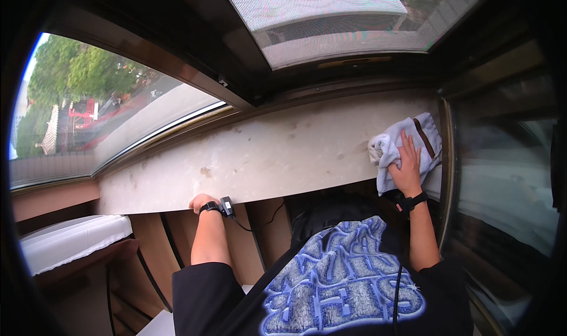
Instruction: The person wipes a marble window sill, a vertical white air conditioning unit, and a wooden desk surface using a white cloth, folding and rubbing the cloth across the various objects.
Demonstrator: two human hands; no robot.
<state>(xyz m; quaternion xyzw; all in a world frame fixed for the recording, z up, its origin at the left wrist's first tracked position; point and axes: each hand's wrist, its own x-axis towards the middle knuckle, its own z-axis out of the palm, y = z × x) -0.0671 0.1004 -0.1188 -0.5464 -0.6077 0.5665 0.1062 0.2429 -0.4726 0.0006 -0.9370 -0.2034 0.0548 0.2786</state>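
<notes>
My right hand [406,165] lies spread on a folded white towel [401,132] with a brown stripe, pressing it on the right end of a pale stone windowsill [283,145]. One end of the towel is bunched to the left of my fingers, and a corner hangs over the sill's front edge. My left hand [202,202] rests at the sill's front edge, left of the middle; its fingers are curled and partly hidden, and no object shows in it. Brownish marks and spots dot the sill, one larger stain lying just above my left hand.
A dark window frame [317,89] with a mesh screen [319,17] runs behind the sill. A glass pane [500,159] stands close to my right. Below the sill are brown panels [155,243] and, at the left, a white cushion-like thing [79,238]. Cables hang near my left wrist.
</notes>
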